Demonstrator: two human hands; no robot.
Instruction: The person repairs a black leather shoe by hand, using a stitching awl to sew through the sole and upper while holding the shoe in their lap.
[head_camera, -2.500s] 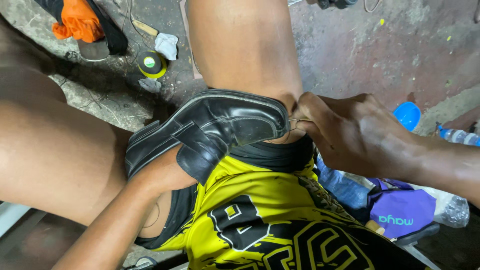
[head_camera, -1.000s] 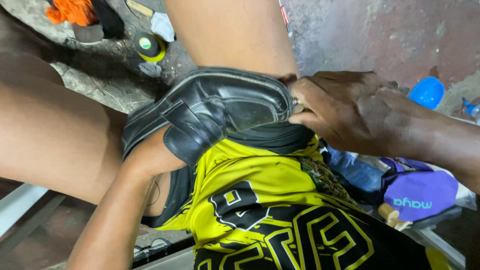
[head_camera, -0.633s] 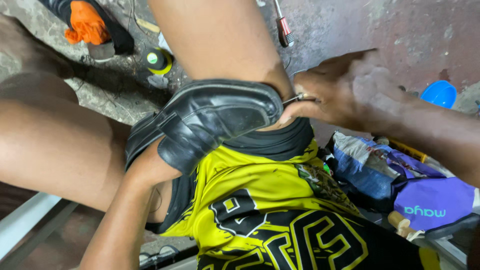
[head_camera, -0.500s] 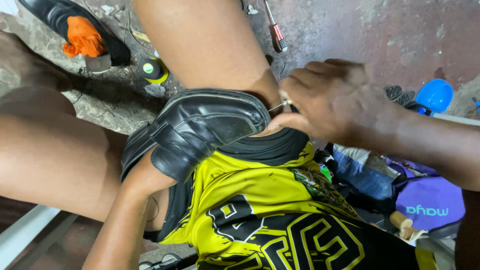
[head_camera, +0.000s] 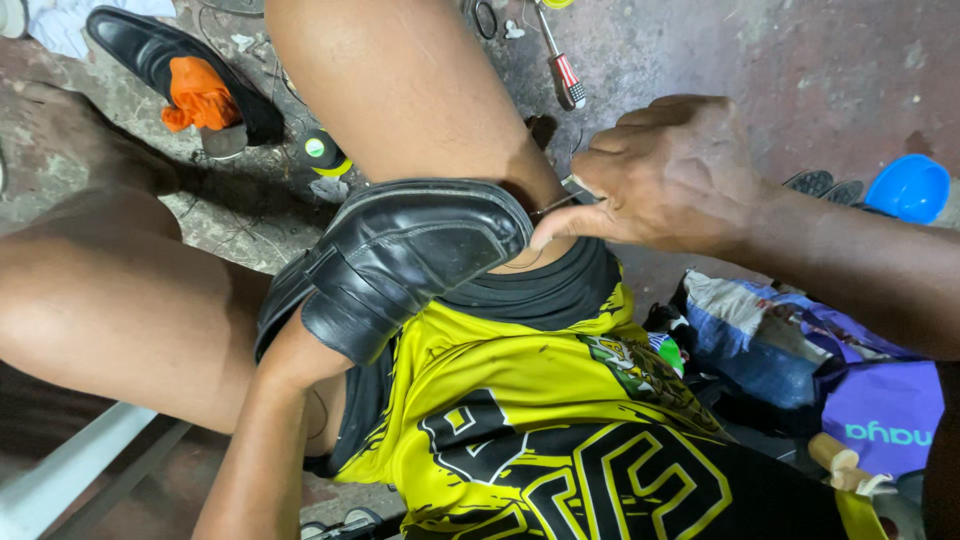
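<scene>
Stained concrete floor (head_camera: 820, 70) fills the background, and I am looking straight down over my lap. Nearest me is the yellow and black jersey (head_camera: 520, 400), with a purple bag (head_camera: 880, 410) and a heap of crumpled blue packaging (head_camera: 760, 340) at its right edge. My left forearm runs up from the bottom edge and disappears inside the black shoe (head_camera: 400, 260), so my left hand is hidden and I cannot tell how it is closed. The shoe lies wedged between my thighs, toe pointing right. My right hand (head_camera: 670, 175) is curled tight at the shoe's toe, thumb and fingers pinching a thin metal needle (head_camera: 556, 204) whose tip meets the shoe's rim; any thread is too fine to make out. Room to move is tight: thighs close in on both sides, with open floor only to the upper right. Farther off, a red-handled screwdriver (head_camera: 562, 68) lies on the floor near the top edge, a blue bowl (head_camera: 908, 187) sits at the right edge, and a second black shoe (head_camera: 180, 75) stuffed with orange cloth (head_camera: 198, 97) rests at the top left beside a small yellow-green spool (head_camera: 325, 152).
</scene>
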